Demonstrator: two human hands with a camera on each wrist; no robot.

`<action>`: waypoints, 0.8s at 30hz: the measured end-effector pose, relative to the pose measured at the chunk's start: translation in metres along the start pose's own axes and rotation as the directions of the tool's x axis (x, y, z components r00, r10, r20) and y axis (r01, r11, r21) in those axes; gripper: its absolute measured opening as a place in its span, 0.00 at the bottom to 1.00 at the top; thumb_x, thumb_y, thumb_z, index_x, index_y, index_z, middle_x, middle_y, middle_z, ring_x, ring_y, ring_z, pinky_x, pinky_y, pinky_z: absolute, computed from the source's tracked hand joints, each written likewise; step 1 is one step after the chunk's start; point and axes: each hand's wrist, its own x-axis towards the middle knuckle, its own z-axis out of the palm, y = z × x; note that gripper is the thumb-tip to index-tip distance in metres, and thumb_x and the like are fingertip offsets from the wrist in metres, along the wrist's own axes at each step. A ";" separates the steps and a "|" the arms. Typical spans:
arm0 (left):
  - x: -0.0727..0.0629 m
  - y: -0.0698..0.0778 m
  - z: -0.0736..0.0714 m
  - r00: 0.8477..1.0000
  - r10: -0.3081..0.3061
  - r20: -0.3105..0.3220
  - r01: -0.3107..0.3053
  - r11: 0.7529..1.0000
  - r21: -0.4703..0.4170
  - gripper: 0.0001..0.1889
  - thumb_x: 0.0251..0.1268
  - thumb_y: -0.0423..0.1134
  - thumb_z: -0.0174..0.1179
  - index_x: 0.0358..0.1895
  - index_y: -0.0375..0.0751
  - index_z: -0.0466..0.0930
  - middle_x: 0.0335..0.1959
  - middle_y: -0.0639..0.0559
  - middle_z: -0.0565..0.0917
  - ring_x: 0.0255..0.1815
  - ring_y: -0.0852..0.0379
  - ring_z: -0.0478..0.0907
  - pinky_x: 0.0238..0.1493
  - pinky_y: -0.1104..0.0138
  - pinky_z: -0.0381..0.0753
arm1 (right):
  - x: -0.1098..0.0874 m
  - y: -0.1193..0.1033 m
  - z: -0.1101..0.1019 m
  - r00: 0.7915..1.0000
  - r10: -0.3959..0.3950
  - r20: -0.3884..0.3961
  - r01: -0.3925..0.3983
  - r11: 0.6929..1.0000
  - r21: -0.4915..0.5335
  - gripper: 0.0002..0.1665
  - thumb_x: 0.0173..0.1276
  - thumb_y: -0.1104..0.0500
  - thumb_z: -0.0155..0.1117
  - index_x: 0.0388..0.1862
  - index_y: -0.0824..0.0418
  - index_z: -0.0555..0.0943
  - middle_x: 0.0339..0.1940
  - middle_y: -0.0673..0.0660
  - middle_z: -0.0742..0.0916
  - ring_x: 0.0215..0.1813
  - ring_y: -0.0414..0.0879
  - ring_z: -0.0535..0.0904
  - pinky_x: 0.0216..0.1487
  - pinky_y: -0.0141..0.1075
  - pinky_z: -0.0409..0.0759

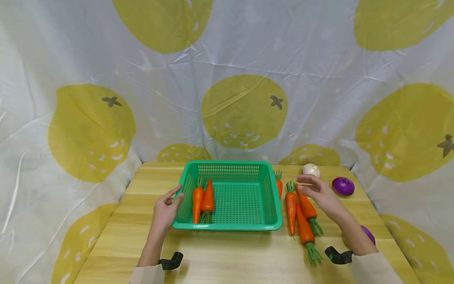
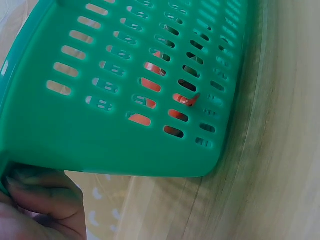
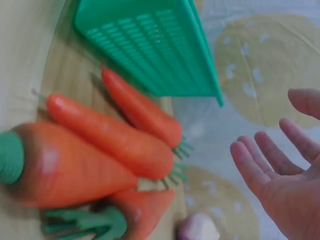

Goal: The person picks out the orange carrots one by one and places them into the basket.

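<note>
We see the left grip [image 1: 166, 210] clamped on the rim of the basket [image 1: 227, 227], the right grip [image 1: 322, 197] spread apart near loose carrots [image 1: 305, 228]. Our head view shows two carrots [image 1: 208, 199] inside; the left wrist view, only orange through slots [image 2: 151, 85].

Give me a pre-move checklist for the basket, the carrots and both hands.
1. Basket held: ok, the left hand grips the left side of the green basket.
2. Grip firm enough: cannot tell, the pictures do not show how tightly it holds.
3. Right hand free: ok, it holds nothing, and the right wrist view shows it apart from the carrots outside.
4. Room in the basket: ok, two carrots lie toward its left end, leaving the right part of the floor bare.
5. All carrots in the basket: not ok, four lie on the table to its right.
</note>
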 end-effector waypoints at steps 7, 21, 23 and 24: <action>-0.002 0.000 -0.001 1.000 0.002 0.002 -0.002 1.000 -0.005 0.22 0.75 0.46 0.63 0.69 0.59 0.79 0.21 0.56 0.64 0.13 0.63 0.55 0.16 0.71 0.56 | -0.011 0.024 -0.011 0.999 0.020 -0.041 -0.020 1.000 0.001 0.29 0.81 0.55 0.58 0.73 0.70 0.69 0.70 0.73 0.75 0.56 0.26 0.79 0.56 0.22 0.78; -0.001 -0.002 0.001 1.000 0.012 -0.005 -0.012 1.000 -0.019 0.21 0.75 0.47 0.63 0.69 0.59 0.80 0.18 0.57 0.63 0.13 0.63 0.54 0.16 0.72 0.54 | -0.014 0.063 -0.012 0.992 0.122 -0.033 -0.123 0.991 -0.050 0.36 0.79 0.56 0.62 0.77 0.70 0.64 0.74 0.77 0.70 0.70 0.73 0.73 0.57 0.33 0.82; -0.001 -0.002 0.001 1.000 0.015 -0.004 -0.015 1.000 -0.019 0.22 0.75 0.47 0.63 0.69 0.59 0.80 0.18 0.57 0.63 0.13 0.63 0.54 0.16 0.72 0.54 | -0.015 0.068 -0.012 0.992 0.126 -0.010 -0.127 0.990 -0.061 0.37 0.78 0.57 0.62 0.78 0.71 0.62 0.74 0.78 0.68 0.70 0.76 0.70 0.60 0.42 0.83; -0.002 -0.002 0.001 1.000 0.016 -0.004 -0.016 1.000 -0.018 0.22 0.75 0.47 0.64 0.69 0.59 0.80 0.18 0.57 0.63 0.13 0.63 0.54 0.16 0.72 0.54 | -0.015 0.071 -0.011 0.991 0.134 0.000 -0.134 0.989 -0.067 0.37 0.78 0.57 0.63 0.78 0.70 0.62 0.75 0.79 0.68 0.71 0.77 0.69 0.61 0.47 0.83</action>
